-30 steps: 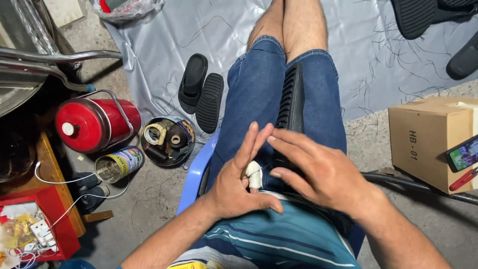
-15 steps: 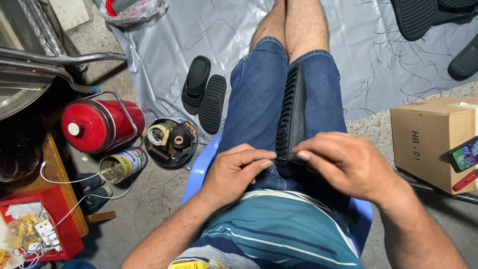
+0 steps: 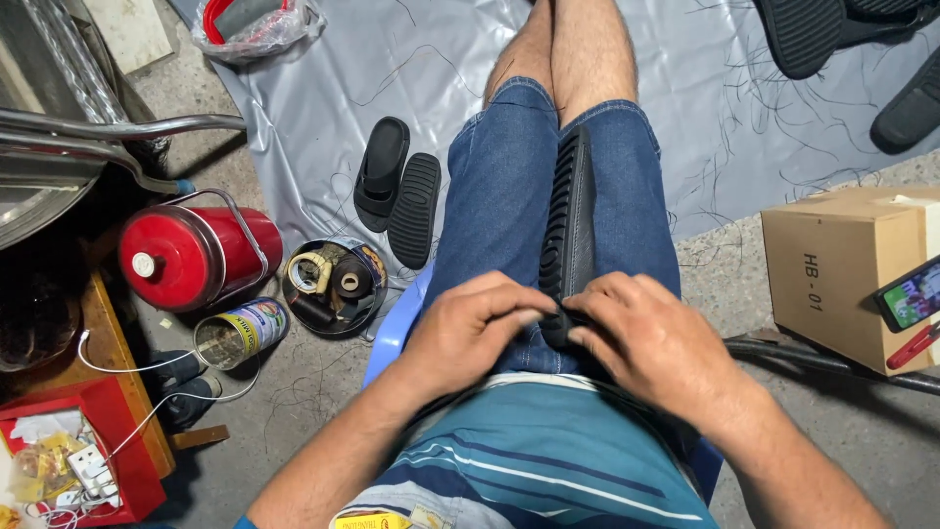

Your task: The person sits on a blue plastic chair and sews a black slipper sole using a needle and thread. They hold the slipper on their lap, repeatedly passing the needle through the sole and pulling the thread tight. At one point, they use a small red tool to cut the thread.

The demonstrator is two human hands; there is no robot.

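Note:
A long black ribbed rubber sole [image 3: 571,220] lies lengthwise between my thighs on the blue denim shorts [image 3: 499,206]. My left hand [image 3: 468,331] pinches its near end from the left, fingers curled. My right hand [image 3: 654,345] grips the same end from the right, fingertips pressed on the rubber. The two hands almost touch over the sole's near tip, which they hide. I sit on a blue plastic stool [image 3: 396,331].
A grey plastic sheet [image 3: 323,98] covers the floor ahead, with a pair of black sandals [image 3: 397,191]. On the left are a red canister [image 3: 196,257], a round tin of thread spools [image 3: 333,284] and an open can [image 3: 238,333]. A cardboard box [image 3: 842,269] stands at right.
My hands, spread open over a small white object a second ago, have closed onto the near end of the black sole. The white object is no longer visible.

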